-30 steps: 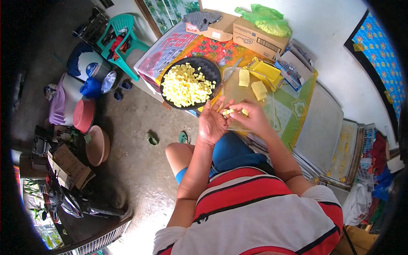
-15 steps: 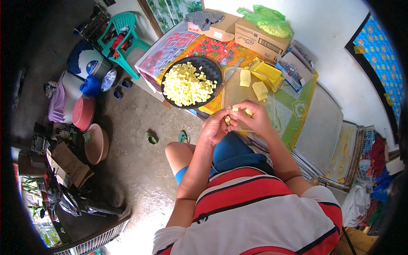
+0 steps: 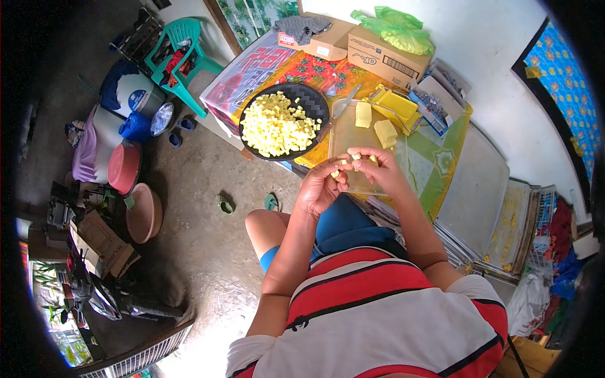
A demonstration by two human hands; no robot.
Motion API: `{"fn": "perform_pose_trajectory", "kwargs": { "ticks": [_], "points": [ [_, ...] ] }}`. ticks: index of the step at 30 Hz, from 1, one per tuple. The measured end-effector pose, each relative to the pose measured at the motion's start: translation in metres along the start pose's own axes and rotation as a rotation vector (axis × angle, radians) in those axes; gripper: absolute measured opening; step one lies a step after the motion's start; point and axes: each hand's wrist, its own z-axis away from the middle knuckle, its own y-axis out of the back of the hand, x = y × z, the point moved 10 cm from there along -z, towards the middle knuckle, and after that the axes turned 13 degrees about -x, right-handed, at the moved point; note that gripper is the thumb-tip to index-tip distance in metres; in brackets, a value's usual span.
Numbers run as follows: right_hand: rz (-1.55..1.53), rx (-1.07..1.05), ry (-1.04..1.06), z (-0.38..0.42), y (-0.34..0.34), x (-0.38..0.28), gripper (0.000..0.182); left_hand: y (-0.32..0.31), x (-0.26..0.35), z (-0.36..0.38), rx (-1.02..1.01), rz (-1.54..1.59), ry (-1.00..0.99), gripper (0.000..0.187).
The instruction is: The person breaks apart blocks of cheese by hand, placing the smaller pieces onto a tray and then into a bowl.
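My left hand (image 3: 321, 188) is closed on small pale yellow cubes (image 3: 335, 174) above the near edge of a translucent cutting board (image 3: 343, 146). Close beside it, my right hand (image 3: 386, 177) pinches more pale yellow cubes (image 3: 356, 156) in its fingertips. On the board beyond my hands lie two larger pale yellow blocks, one upright block (image 3: 363, 115) and one cut block (image 3: 386, 134). A round black tray (image 3: 313, 101), heaped with pale yellow cubes (image 3: 274, 126), stands to the left. Between tray and board rests a knife (image 3: 343, 108).
A yellow slotted slicer (image 3: 392, 108) sits at the board's far right. Cardboard boxes (image 3: 381, 60) and a green plastic bag (image 3: 403, 34) stand at the table's back. Large flat trays (image 3: 469, 192) lean to the right. A green chair (image 3: 183, 38) is at the far left.
My hands have drawn slightly apart at the fingertips, with the right one lifted a little. The blocks, tray and knife stay in place.
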Motion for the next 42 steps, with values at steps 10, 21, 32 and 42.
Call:
{"fn": "perform_pose_trajectory", "kwargs": {
  "ticks": [10,21,32,42],
  "points": [
    [-0.28,-0.007,0.012,0.001,0.002,0.012,0.034,0.003,0.003,0.002,0.036,-0.01,-0.058,0.032],
    [-0.161,0.028,0.06,-0.001,0.0,0.003,0.03,-0.011,0.013,0.002,0.029,-0.076,-0.115,0.028],
    [0.185,0.066,0.299,-0.002,-0.007,-0.023,0.028,-0.004,0.013,0.003,0.092,-0.055,-0.121,0.022],
    [0.131,0.091,0.234,-0.004,-0.007,-0.012,0.023,0.001,0.011,0.005,0.113,-0.051,-0.084,0.014]
  ]
}}
